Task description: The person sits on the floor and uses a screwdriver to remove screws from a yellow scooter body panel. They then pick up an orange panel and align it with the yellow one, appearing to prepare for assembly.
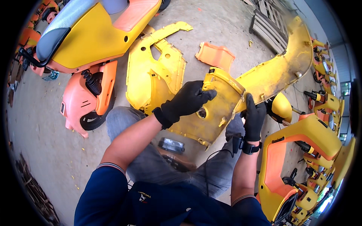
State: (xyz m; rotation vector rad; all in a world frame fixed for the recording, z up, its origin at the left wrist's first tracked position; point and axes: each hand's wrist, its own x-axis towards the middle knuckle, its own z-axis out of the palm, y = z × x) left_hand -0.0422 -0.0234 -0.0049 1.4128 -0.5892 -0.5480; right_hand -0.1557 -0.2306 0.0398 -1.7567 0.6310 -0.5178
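Note:
A large yellow plastic scooter body panel (222,120), its inner face smudged with dirt, is tilted over my lap. A long arm of yellow plastic (279,75) stretches from it to the upper right; whether it is one piece with it I cannot tell. My left hand (186,100), in a black glove, is closed on the panel by its raised upper rim. At the panel's right edge, my right hand (254,116), also gloved in black, grips with the fingers partly hidden behind it. A round hole shows below the left fingers.
Another yellow panel (141,86) lies on the concrete floor ahead to the left. An orange plastic piece (217,55) is beyond it. A yellow scooter (92,35) stands at left, a wooden pallet (268,30) far right. A small lamp unit (171,144) sits between my legs.

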